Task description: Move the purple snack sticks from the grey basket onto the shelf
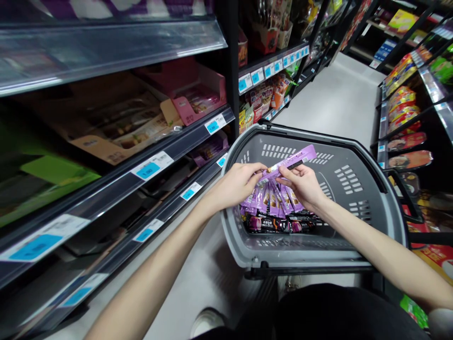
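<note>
A long, slim purple snack packet (300, 155) is held slanting over the grey shopping basket (233, 238). My left hand (241, 183) pinches its lower left end, and my right hand (300, 184) grips it near the middle between thumb and fingers. Under both hands, inside the basket, lie several more purple packets (272, 200) side by side. Nearer to me in the basket are several black packets (267, 224) with purple and orange print. My fingers partly cover the held packet.
Shelves with blue-and-white price tags (152, 165) run along the left, close to my left arm. A pink display box (198, 101) and an open cardboard box (102, 146) sit there. Another shelf with bagged snacks (403, 113) lines the right. Pale floor (327, 94) stretches between them.
</note>
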A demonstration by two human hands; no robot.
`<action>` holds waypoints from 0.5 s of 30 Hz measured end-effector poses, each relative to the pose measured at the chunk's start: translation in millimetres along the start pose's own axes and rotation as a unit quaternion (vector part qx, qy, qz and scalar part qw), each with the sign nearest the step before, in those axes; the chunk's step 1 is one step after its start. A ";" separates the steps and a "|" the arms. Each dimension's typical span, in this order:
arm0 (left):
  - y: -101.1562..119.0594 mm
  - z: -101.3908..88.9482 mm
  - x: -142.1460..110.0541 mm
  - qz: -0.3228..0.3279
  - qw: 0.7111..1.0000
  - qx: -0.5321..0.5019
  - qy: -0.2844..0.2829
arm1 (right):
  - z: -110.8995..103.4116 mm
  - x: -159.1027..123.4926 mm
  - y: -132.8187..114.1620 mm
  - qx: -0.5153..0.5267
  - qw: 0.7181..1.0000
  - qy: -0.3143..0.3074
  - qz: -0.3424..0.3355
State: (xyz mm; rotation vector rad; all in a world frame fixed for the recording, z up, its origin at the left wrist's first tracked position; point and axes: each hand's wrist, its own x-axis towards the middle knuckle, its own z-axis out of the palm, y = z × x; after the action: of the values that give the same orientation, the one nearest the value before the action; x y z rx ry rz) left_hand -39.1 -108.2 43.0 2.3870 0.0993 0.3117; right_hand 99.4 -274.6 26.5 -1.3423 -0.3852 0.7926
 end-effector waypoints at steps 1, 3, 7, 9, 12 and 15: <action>-0.1 -0.3 -0.2 0.000 1.000 -0.002 0.002 | 1.1 -0.9 -0.3 0.006 1.000 0.001 0.002; -0.3 -1.0 -0.4 0.003 1.000 -0.007 0.005 | 2.6 -2.5 -0.7 0.014 1.000 0.001 0.008; -1.8 -1.9 0.1 0.019 1.000 -0.008 0.002 | 2.6 -3.2 -1.0 0.012 1.000 0.000 0.015; -2.7 -2.3 0.5 0.022 1.000 -0.013 0.002 | 2.3 -2.4 -1.5 0.009 1.000 0.003 0.012; -3.1 -3.4 0.8 0.012 0.999 -0.032 -0.002 | 2.5 -1.4 -2.5 0.009 1.000 0.010 0.011; -1.9 -4.6 0.6 -0.001 0.999 -0.044 -0.006 | 3.1 -1.5 -2.9 0.018 1.000 0.020 0.014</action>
State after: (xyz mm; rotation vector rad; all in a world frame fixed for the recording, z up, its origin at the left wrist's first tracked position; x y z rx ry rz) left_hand -39.7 -103.7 45.2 2.3004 0.0812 0.2954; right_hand 97.1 -273.4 30.2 -1.3304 -0.3184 0.7911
